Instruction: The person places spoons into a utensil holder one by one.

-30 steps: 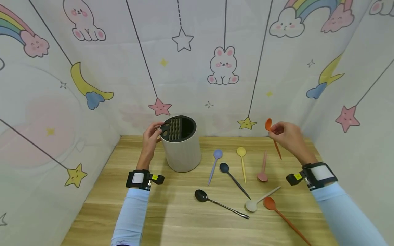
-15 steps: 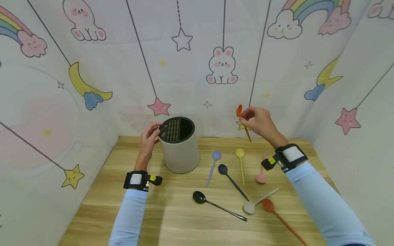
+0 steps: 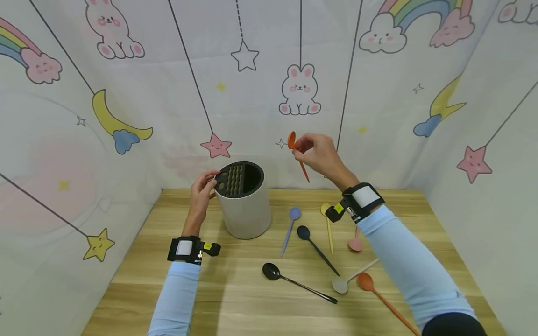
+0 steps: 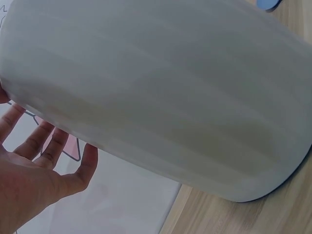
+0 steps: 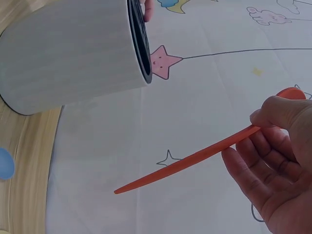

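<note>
My right hand pinches an orange spoon near its bowl, between thumb and fingers. The spoon is raised above the table, bowl up, its thin handle end slanting down, to the right of the utensil holder. That holder is a round, off-white container with a black top, divided into round holes, a wavy slotted part and one large opening. At its left rim my left hand holds it, thumb at the edge; in the left wrist view the fingers curve against its side.
On the wooden table lie a purple spoon, a navy spoon, a yellow spoon, a pink spoon, a black spoon, a beige spoon and an orange-red spoon. A patterned cloth backdrop stands behind.
My right hand has carried the orange spoon leftward and up, from the table's right side to near the utensil holder. The left hand stays at the holder's rim.
</note>
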Demonstrator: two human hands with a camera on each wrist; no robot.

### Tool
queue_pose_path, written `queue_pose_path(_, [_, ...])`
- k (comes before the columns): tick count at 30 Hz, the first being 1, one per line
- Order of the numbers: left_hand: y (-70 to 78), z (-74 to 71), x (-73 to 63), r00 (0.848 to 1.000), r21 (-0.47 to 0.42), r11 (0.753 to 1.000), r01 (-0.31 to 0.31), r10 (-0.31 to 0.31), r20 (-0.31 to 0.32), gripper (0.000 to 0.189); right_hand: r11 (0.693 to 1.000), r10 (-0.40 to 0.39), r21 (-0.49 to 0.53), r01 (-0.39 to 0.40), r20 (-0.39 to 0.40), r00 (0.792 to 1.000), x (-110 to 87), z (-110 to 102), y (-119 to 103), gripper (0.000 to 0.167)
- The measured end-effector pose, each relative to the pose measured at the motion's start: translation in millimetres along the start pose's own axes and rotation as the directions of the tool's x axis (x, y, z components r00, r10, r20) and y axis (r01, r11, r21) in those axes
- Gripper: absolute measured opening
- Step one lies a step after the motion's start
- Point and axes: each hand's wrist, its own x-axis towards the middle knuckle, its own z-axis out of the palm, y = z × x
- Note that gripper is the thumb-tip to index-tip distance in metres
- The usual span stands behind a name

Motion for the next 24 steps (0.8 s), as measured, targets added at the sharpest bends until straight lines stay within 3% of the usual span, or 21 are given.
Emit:
queue_pose_path(7, [1.5,-6.3,-0.8,1.0,-0.017,1.0,-0.003,0.003,0.007,0.038,0.998,-0.048,0.034,0.048,-0.001,0.999,15.5,14,-16,0.009])
queue_pose_path(15, [12.7,-5.1,-1.2,0.999,-0.026,0.999,-0.019,0.019,0.025,0.037,0.981,-0.102,0.162,0.11,-0.062,0.993,31.8,26,-35,0.009])
queue_pose_path(24, [-0.6,-4.2,-0.3,0.999,-0.019,0.999,-0.047,0.047,0.022,0.033,0.939,-0.113,0.311,0.144,-0.117,0.987,35.7,49,-45,0.012])
